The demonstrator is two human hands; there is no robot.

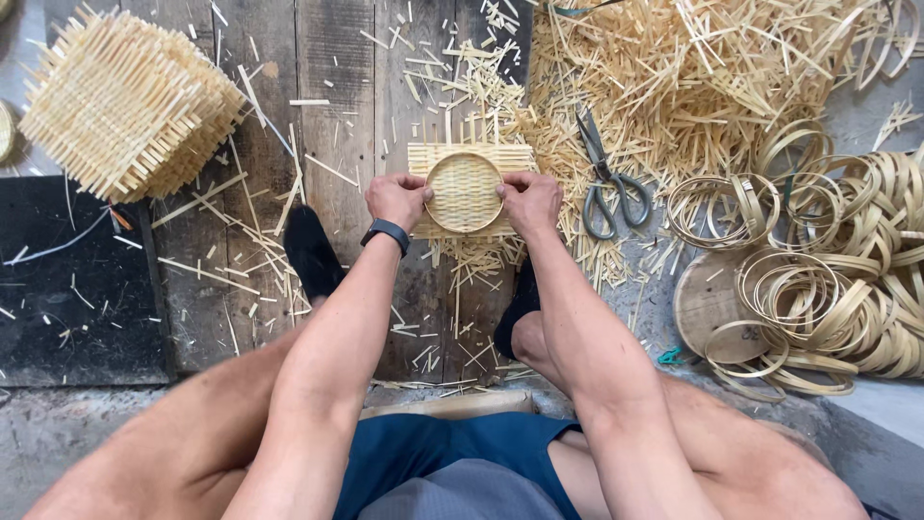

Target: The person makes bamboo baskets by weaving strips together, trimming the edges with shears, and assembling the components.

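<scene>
Far left, a stack of woven mats (125, 101) sits on the plank floor (337, 87); at centre the left hand (397, 200) and right hand (530, 201) both clench the bamboo ring (464, 192), pressing it into a square woven mat (472, 154); this looks like the fitting step, calling for even downward pressure; scissors (606, 183) and loose hoops (828, 260) lie right.

Between the hands, a matt pale woven bamboo tray (464, 192); beneath, rough weathered wooden planks (332, 87); right of them, dull metal scissors (606, 178).
</scene>
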